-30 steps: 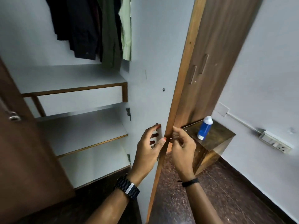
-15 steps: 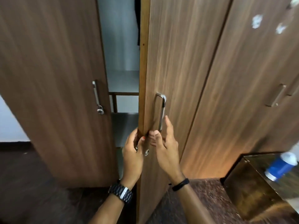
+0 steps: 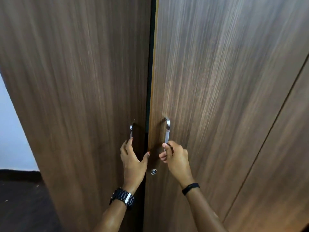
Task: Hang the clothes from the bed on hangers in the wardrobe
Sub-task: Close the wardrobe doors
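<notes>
Wardrobe doors of dark brown wood-grain laminate fill nearly the whole view, the left door (image 3: 80,97) and the right door (image 3: 217,97) brought almost together, with only a narrow dark gap (image 3: 151,81) left between their meeting edges. No clothes or hangers are shown. The left hand (image 3: 133,159) is spread against the left door, its fingertips touching the lower end of the slim chrome bar handle (image 3: 131,130), the thumb reaching towards the gap; the fingers are extended rather than wrapped round anything. The right hand (image 3: 175,158) is curled round the lower part of the chrome bow handle (image 3: 167,129) on the right door, which is gripped firmly. A small round metal lock (image 3: 153,171) is seen just below, between the two wrists. A black link-bracelet watch (image 3: 122,198) is worn on the left wrist, a thin black band (image 3: 190,188) on the right. A further wood-grain panel (image 3: 284,164) adjoins on the right, and pale wall (image 3: 11,131) and dark floor (image 3: 21,198) are visible at the left.
</notes>
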### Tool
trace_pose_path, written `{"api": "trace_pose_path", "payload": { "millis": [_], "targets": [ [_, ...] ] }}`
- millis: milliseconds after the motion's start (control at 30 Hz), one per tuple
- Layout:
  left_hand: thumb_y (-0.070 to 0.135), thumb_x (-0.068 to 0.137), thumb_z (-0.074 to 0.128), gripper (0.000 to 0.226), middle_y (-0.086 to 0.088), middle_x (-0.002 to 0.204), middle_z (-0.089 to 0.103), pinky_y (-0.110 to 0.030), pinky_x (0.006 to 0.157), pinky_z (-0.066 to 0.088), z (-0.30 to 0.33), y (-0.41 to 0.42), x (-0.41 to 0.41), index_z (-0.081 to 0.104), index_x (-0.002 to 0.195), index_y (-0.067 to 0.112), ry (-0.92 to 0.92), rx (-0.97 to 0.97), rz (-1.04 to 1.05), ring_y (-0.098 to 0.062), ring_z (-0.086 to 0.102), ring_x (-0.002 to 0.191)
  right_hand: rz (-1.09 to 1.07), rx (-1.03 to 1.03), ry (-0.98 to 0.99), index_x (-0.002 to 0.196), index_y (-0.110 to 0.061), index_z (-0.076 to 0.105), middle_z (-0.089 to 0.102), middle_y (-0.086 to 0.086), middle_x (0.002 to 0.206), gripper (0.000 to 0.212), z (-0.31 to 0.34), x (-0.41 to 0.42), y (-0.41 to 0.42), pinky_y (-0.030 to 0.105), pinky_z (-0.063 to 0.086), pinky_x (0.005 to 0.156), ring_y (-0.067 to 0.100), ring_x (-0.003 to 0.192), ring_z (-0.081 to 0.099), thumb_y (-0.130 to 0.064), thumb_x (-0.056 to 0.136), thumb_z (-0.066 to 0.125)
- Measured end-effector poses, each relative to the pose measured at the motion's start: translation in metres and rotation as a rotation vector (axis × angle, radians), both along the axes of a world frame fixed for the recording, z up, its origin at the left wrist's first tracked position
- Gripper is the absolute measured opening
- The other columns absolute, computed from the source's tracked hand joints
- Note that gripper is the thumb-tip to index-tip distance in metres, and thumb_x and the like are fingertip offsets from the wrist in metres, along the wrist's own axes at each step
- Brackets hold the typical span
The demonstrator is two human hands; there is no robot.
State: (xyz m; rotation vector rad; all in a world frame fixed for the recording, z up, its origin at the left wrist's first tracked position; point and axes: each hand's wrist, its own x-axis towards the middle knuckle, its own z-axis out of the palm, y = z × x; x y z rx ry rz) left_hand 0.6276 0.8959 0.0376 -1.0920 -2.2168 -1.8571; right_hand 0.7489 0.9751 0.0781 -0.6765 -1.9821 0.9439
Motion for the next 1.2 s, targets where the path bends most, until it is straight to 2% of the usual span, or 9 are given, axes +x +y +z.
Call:
{"api": "trace_pose_path", "payload": {
  "millis": [100,200,300,367,600,733,867,1000,1200],
  "targets": [
    [0.03,0.074,0.081,0.099,0.007,0.15,0.019,-0.03,0.105,0.031,0.006,0.018,-0.03,0.016,0.149,0.032,-0.048,0.007,-0.089,-0.009,0.02,0.137,-0.05,0.001,-0.011,0.1,-0.016,0.06,0.067,-0.003,0.071,0.018,0.001,-0.027,0.014,0.015,0.054,0.064,0.0,0.068,0.066,-0.028,0.098,0.046],
    [0.029,0.07,0.084,0.108,0.013,0.139,0.027,-0.027,0.101,0.034,0.013,0.037,-0.051,0.011,0.15,0.034,-0.086,0.037,-0.168,-0.003,0.029,0.128,-0.085,0.001,-0.016,0.101,-0.013,0.061,0.068,-0.002,0.073,0.018,0.003,-0.045,0.026,0.018,0.055,0.066,0.001,0.069,0.066,-0.025,0.1,0.047],
    [0.026,0.07,0.085,0.104,0.002,0.132,0.046,-0.024,0.086,0.047,0.012,0.051,-0.06,0.017,0.149,0.03,-0.091,0.036,-0.094,-0.008,0.048,0.108,-0.108,-0.006,-0.02,0.099,-0.013,0.061,0.068,-0.001,0.073,0.02,0.007,-0.058,0.035,0.02,0.056,0.068,0.003,0.069,0.067,-0.026,0.1,0.046],
    [0.028,0.072,0.083,0.099,-0.006,0.129,0.052,-0.02,0.076,0.047,0.009,0.057,-0.06,0.018,0.148,0.03,-0.085,0.03,-0.042,-0.013,0.054,0.105,-0.112,-0.017,-0.019,0.097,-0.012,0.061,0.068,0.0,0.072,0.024,0.008,-0.065,0.039,0.023,0.056,0.069,0.005,0.069,0.067,-0.029,0.1,0.045],
    [0.028,0.077,0.079,0.098,-0.008,0.149,0.038,-0.022,0.088,0.043,0.003,0.066,-0.061,0.014,0.15,0.027,-0.063,0.03,-0.008,-0.021,0.047,0.127,-0.076,-0.011,0.009,0.097,-0.011,0.061,0.069,0.003,0.076,0.021,0.005,-0.07,0.047,0.019,0.055,0.066,0.006,0.071,0.068,-0.025,0.099,0.046],
    [0.029,0.076,0.079,0.095,-0.009,0.144,0.044,-0.031,0.092,0.05,0.002,0.07,-0.056,0.018,0.148,0.023,-0.018,0.024,0.103,-0.022,0.05,0.125,-0.076,0.007,0.013,0.096,-0.009,0.062,0.069,0.003,0.074,0.022,0.005,-0.07,0.053,0.021,0.056,0.067,0.006,0.069,0.068,-0.025,0.1,0.047],
    [0.025,0.079,0.078,0.094,-0.006,0.148,0.036,-0.045,0.095,0.05,0.002,0.078,-0.053,0.016,0.149,0.019,0.026,0.021,0.126,-0.025,0.047,0.127,-0.062,0.004,0.006,0.095,-0.01,0.062,0.069,0.003,0.074,0.023,0.008,-0.075,0.062,0.026,0.058,0.069,0.006,0.069,0.068,-0.026,0.1,0.047],
    [0.02,0.08,0.077,0.098,-0.004,0.151,0.029,-0.045,0.102,0.045,0.001,0.081,-0.06,0.009,0.151,0.019,0.053,0.009,0.06,-0.025,0.042,0.129,-0.058,0.016,0.005,0.096,-0.01,0.061,0.068,0.002,0.074,0.021,0.007,-0.08,0.07,0.029,0.058,0.071,0.007,0.071,0.068,-0.025,0.1,0.047],
    [0.015,0.082,0.074,0.095,-0.007,0.149,0.03,-0.044,0.103,0.044,0.001,0.094,-0.068,0.008,0.151,0.015,0.069,-0.023,0.066,-0.024,0.041,0.127,-0.047,0.015,0.01,0.097,-0.009,0.062,0.068,0.0,0.073,0.018,0.007,-0.089,0.081,0.02,0.057,0.067,0.004,0.068,0.067,-0.021,0.099,0.049]
  ]
}}
